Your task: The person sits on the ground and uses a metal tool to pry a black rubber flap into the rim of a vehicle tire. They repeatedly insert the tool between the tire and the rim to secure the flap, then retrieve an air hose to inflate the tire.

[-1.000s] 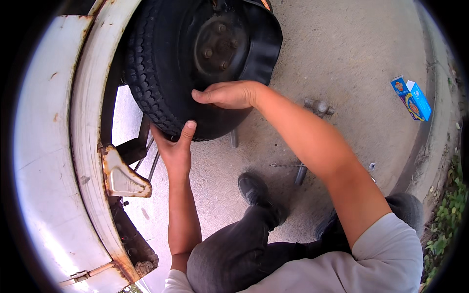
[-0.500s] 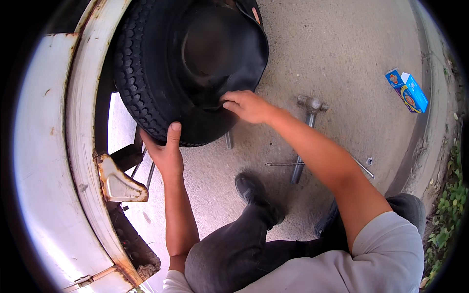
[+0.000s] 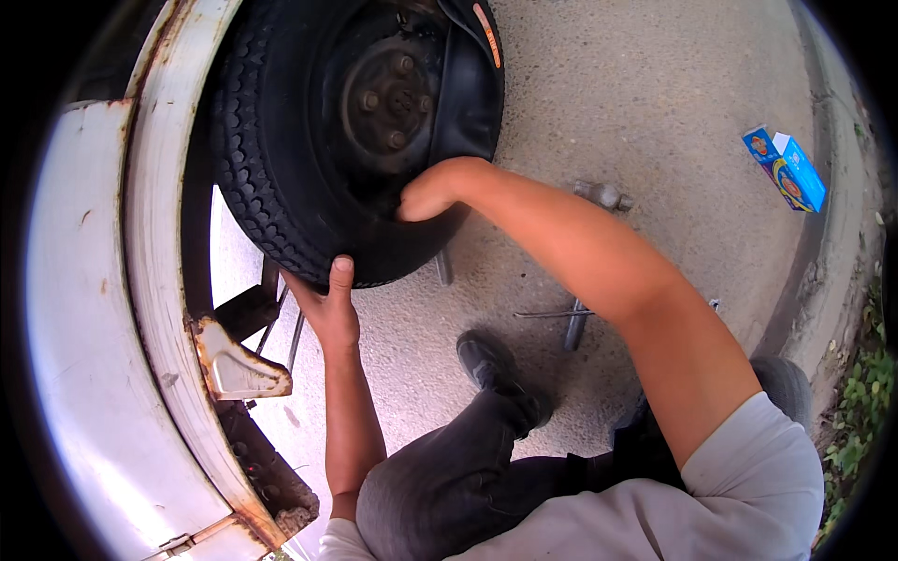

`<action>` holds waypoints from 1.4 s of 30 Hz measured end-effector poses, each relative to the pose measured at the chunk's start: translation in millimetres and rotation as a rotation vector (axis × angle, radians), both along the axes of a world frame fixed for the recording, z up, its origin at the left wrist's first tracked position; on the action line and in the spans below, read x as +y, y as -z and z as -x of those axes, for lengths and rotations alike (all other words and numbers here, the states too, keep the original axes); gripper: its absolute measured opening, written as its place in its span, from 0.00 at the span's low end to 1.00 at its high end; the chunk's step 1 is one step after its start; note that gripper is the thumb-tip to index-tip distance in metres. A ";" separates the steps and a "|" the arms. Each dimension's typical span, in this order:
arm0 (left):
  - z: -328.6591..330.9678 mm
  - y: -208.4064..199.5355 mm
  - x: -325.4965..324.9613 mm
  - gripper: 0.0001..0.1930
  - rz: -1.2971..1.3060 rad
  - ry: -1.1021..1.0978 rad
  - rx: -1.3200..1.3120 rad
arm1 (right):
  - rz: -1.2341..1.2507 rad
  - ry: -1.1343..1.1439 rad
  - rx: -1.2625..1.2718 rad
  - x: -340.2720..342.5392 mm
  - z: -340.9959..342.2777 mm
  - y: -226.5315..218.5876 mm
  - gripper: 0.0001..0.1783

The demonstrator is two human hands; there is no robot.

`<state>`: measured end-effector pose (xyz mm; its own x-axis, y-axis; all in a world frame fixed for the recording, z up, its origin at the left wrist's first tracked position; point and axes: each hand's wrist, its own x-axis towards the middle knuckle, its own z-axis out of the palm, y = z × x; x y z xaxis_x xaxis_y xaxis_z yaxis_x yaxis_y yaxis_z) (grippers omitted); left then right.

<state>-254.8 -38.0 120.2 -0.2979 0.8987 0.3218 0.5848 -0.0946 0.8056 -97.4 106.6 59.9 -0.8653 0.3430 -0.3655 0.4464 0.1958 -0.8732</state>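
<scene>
A black tire [image 3: 281, 140] with chunky tread stands at the vehicle's wheel opening, its hub [image 3: 398, 98] and several bolts showing. My left hand [image 3: 327, 309] grips the tire's lower edge, thumb on the near side and fingers hidden behind. A limp black inner tube [image 3: 468, 103] with an orange strip drapes over the tire's right side. Its lower end runs down to my right hand [image 3: 432, 192], which is closed and reaches inside the tire's lower rim. The fingertips of that hand are hidden in the dark gap.
A rusty white vehicle body [image 3: 112, 327] with a bracket [image 3: 238, 365] fills the left. On the concrete lie a hammer [image 3: 603, 194], partly behind my right forearm, and a thin metal rod [image 3: 543, 314]. A blue box [image 3: 790, 173] sits near the curb [image 3: 814, 252] at the right.
The inner tube has shifted right, uncovering the hub and bolts. My right hand has moved left and deeper into the tire, its fingers now hidden. My left hand keeps its hold.
</scene>
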 end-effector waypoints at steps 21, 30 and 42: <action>-97.0 57.2 74.5 0.33 0.554 0.223 1.220 | -0.778 0.744 0.637 -18.5 -52.7 59.5 0.19; -98.4 32.8 81.0 0.14 0.628 0.329 1.250 | -0.770 1.011 0.604 -37.5 -80.1 123.4 0.15; -110.5 -26.0 82.7 0.24 0.631 0.433 1.349 | -0.964 0.395 -0.017 4.0 -77.9 109.8 0.41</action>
